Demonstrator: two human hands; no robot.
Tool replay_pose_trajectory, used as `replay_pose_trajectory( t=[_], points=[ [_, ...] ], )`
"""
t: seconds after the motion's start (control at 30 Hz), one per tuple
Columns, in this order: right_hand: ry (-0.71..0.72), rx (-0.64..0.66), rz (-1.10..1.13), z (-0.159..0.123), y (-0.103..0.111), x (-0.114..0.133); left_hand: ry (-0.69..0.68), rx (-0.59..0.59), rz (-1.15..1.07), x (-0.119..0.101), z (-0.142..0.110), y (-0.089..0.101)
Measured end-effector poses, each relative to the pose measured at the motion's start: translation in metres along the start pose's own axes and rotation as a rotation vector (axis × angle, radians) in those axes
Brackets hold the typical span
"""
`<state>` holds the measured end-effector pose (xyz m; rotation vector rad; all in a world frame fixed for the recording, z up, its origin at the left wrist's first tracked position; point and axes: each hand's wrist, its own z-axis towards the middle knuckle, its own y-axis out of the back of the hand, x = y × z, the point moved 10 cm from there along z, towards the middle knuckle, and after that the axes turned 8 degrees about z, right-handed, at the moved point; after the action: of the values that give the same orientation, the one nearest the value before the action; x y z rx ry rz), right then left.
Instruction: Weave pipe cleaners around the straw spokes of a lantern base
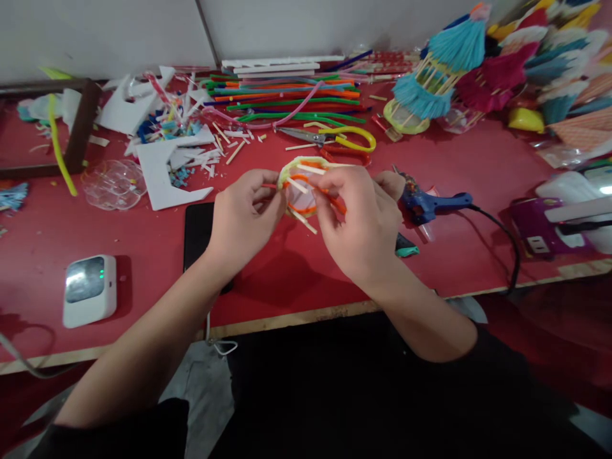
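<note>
Between my two hands, above the red table, is a small round craft piece [302, 196] with a yellow-green rim, an orange pipe cleaner ring and several pale sticks standing out of it. My left hand [248, 217] pinches its left edge between thumb and fingers. On the other side my right hand [358, 217] has thumb and forefinger closed at the orange pipe cleaner, near the right edge. The fingers hide part of the piece. Just behind it lie scissors [354, 137] with yellow and orange handles. A blue glue gun [433, 205] rests right of my right hand.
Pipe cleaners [291, 99] lie in a row at the back, beside foam scraps [157, 172]. Finished-looking paper-fringed models [423, 95] stand back right. A black phone [198, 233] is under my left wrist; a white device [90, 290] sits front left. The glue gun's cord [509, 239] hangs over the front edge.
</note>
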<state>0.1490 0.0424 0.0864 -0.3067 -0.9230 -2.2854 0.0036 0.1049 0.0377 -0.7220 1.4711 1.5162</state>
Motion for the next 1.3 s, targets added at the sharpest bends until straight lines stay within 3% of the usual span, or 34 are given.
replay_pose_trajectory(
  t=[0.23, 0.43, 0.6, 0.73, 0.93, 1.3],
  points=[
    [0.067, -0.139, 0.02, -0.001, 0.02, 0.006, -0.025, 0.022, 0.008, -0.009, -0.013, -0.01],
    [-0.035, -0.061, 0.078, -0.003, 0.01, -0.013, -0.041, 0.055, -0.032, -0.001, -0.016, -0.02],
    [0.002, -0.068, -0.024, -0.003, 0.01, -0.012, -0.08, 0.04, -0.098, 0.0, -0.015, -0.022],
    [-0.024, -0.061, -0.065, -0.004, 0.008, -0.014, -0.105, 0.039, -0.036, -0.001, -0.017, -0.023],
    [0.055, -0.106, -0.055, -0.005, 0.013, -0.005, -0.187, 0.045, 0.044, -0.011, -0.021, -0.023],
    [-0.135, -0.002, 0.136, -0.013, 0.001, -0.026, -0.203, 0.052, 0.115, -0.015, -0.026, -0.024]
  ],
)
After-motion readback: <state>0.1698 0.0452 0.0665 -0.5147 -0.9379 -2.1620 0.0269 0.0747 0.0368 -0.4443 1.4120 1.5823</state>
